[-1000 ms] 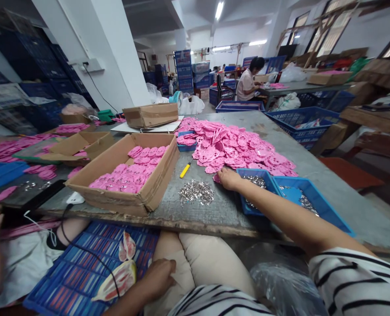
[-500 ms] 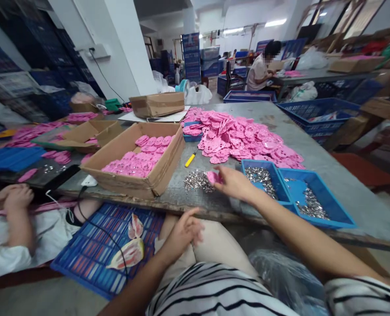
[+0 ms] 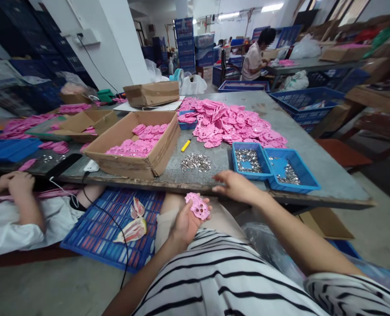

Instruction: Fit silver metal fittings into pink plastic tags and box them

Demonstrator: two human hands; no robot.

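Observation:
My left hand [image 3: 183,224] holds a flat pink plastic piece [image 3: 198,207] with several round holes, over my lap below the table edge; the thumb rests on top of it. At the table's front edge, my right hand [image 3: 237,187] has its fingers loosely stretched and nothing visible in them. Beyond it a heap of small shiny metal parts [image 3: 196,163] lies on the table. Two blue trays, a smaller tray [image 3: 252,176] and a larger tray [image 3: 308,189], hold similar metal bits to the right. Behind them spreads a large pile of pink pieces [image 3: 228,123].
A cardboard box [image 3: 139,169] with pink pieces stands left of the metal heap. A yellow-handled tool [image 3: 186,145] lies between box and pile. Below left is a blue crate [image 3: 96,232] with fruit peel and a black cable [image 3: 124,239]. Another person's hands [image 3: 20,183] rest at far left.
The pink piece has passed from my right hand at the metal heap to my left hand over the lap. My right hand has drawn back to the table edge, and the view has shifted.

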